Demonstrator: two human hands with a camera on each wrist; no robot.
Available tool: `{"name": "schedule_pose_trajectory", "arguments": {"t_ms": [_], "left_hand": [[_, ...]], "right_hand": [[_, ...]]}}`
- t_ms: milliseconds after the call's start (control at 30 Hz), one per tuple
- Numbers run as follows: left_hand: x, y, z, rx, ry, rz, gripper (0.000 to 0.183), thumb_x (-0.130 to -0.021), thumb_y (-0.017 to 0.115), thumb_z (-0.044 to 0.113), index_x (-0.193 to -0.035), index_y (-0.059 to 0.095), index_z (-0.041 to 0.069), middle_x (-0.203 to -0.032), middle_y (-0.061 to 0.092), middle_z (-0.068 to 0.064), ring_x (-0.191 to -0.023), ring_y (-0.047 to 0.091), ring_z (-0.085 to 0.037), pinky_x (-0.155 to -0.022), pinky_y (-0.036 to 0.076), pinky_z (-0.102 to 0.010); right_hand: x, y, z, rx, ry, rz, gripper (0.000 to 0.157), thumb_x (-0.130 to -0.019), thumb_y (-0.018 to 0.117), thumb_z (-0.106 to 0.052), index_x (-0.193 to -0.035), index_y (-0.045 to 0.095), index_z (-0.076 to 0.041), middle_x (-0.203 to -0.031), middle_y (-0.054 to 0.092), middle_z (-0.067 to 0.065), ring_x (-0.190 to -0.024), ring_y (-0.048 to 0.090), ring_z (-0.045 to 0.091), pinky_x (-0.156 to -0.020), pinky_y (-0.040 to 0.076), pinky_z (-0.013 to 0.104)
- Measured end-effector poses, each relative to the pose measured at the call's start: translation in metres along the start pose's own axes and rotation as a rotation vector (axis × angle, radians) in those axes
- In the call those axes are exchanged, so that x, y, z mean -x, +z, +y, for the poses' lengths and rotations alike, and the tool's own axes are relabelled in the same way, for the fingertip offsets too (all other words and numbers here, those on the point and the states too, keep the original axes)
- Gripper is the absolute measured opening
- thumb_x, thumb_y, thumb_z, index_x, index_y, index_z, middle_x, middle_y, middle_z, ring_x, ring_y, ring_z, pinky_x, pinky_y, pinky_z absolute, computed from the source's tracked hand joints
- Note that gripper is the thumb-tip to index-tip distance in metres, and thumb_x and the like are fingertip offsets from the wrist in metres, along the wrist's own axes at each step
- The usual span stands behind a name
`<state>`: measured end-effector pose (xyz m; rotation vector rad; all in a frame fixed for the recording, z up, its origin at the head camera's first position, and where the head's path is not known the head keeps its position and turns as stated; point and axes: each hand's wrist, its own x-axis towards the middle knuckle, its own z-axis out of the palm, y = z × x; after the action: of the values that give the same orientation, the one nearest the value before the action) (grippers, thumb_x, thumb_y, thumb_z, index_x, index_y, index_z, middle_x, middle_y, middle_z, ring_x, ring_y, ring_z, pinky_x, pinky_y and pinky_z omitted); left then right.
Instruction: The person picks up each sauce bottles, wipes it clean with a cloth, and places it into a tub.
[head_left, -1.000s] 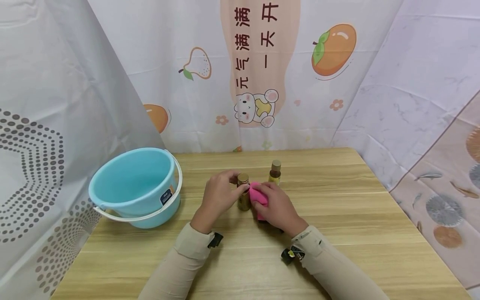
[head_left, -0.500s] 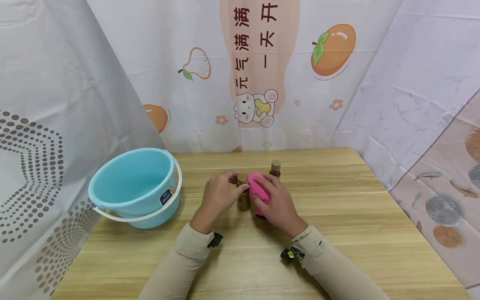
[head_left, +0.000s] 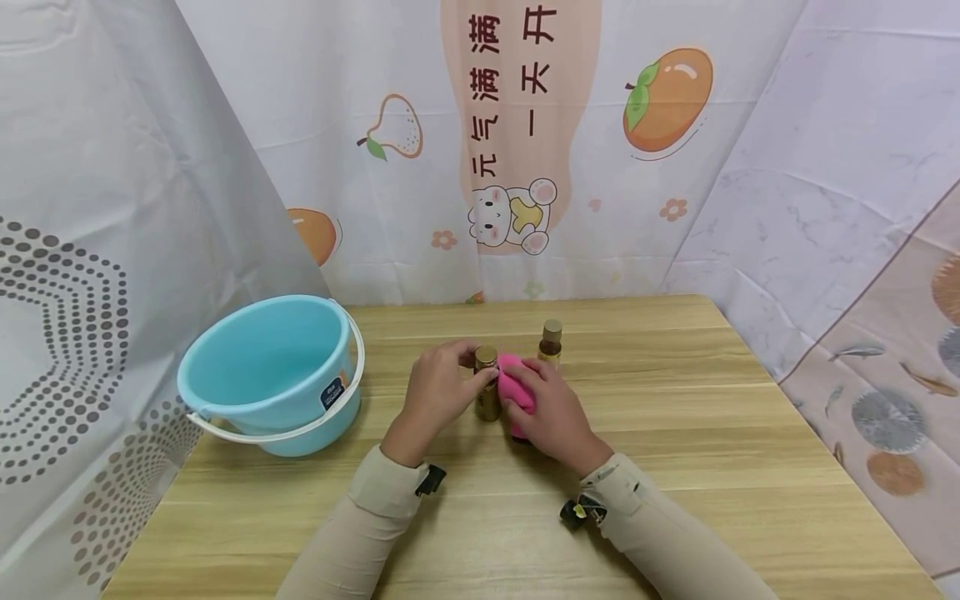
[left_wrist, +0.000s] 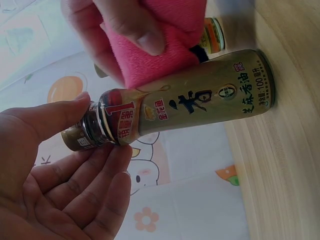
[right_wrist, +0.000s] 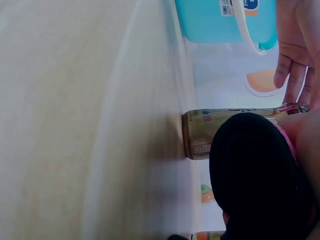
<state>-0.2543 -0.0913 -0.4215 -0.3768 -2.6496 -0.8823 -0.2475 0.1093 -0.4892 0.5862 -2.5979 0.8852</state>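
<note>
The oil bottle is standing upright on the desk, between the two hands, its slim body showing dull gold under dark Chinese lettering. A red band with a big white "1" is circling its shoulder, and a gold cap is topping the neck. The left hand is reaching in from the bottle's left, thumb on one side and fingers on the other, pinching it around the neck and cap. The right hand is coming in from the opposite side, its fingers clutching a bunched pink cloth — fuzzy, bright — and holding it against the bottle's side. That hand is hiding the lower part of a second bottle behind it. At the right wrist, a dark rounded shape is blocking much of the view — I can't tell what it is.
</note>
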Motion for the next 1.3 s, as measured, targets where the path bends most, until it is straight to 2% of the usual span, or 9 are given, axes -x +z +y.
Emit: {"name": "schedule_pose_trajectory", "arguments": {"t_ms": [367, 533, 900, 1100, 1300], "left_hand": [[-0.0004, 0.0008, -0.0001, 0.004, 0.008, 0.004, 0.029, -0.088, 0.084, 0.039, -0.108, 0.077, 0.021, -0.094, 0.078, 0.008, -0.094, 0.075, -0.015, -0.081, 0.058, -0.042], [-0.0003, 0.0005, 0.0002, -0.001, 0.006, 0.002, 0.030, -0.088, 0.084, 0.040, -0.109, 0.077, 0.020, -0.094, 0.078, 0.007, -0.094, 0.075, -0.015, -0.081, 0.059, -0.043], [0.0001, 0.0006, -0.0008, 0.005, 0.018, 0.004, 0.030, -0.088, 0.084, 0.038, -0.110, 0.077, 0.019, -0.095, 0.077, 0.007, -0.093, 0.075, -0.015, -0.081, 0.059, -0.043], [0.0003, 0.0010, -0.0014, -0.009, 0.006, -0.006, 0.037, -0.088, 0.083, 0.040, -0.115, 0.076, 0.016, -0.098, 0.077, 0.004, -0.095, 0.075, -0.016, -0.082, 0.059, -0.043], [0.0006, 0.0007, -0.0014, -0.018, 0.007, -0.003, 0.039, -0.088, 0.083, 0.041, -0.115, 0.076, 0.015, -0.098, 0.077, 0.002, -0.095, 0.075, -0.018, -0.080, 0.060, -0.043]], "right_hand": [[0.0010, 0.0014, 0.0017, 0.055, 0.059, -0.141, 0.054, -0.092, 0.077, -0.031, -0.143, 0.063, -0.020, -0.142, 0.058, 0.012, -0.106, 0.067, 0.026, -0.085, 0.059, 0.045], [0.0011, 0.0016, 0.0027, 0.065, 0.058, -0.158, 0.053, -0.093, 0.077, -0.031, -0.143, 0.063, -0.021, -0.143, 0.058, 0.012, -0.103, 0.066, 0.024, -0.083, 0.058, 0.042], [0.0000, -0.0020, -0.0001, 0.025, 0.034, -0.057, 0.052, -0.091, 0.078, -0.032, -0.140, 0.065, -0.021, -0.140, 0.060, 0.012, -0.106, 0.066, 0.027, -0.085, 0.058, 0.044], [-0.0005, -0.0051, -0.0036, -0.022, -0.013, 0.031, 0.051, -0.090, 0.077, -0.028, -0.139, 0.066, -0.018, -0.141, 0.060, 0.014, -0.111, 0.067, 0.030, -0.085, 0.060, 0.048], [-0.0022, -0.0058, -0.0033, -0.056, -0.060, 0.108, 0.050, -0.092, 0.077, -0.025, -0.140, 0.065, -0.016, -0.145, 0.057, 0.014, -0.112, 0.067, 0.029, -0.084, 0.062, 0.045]]}}
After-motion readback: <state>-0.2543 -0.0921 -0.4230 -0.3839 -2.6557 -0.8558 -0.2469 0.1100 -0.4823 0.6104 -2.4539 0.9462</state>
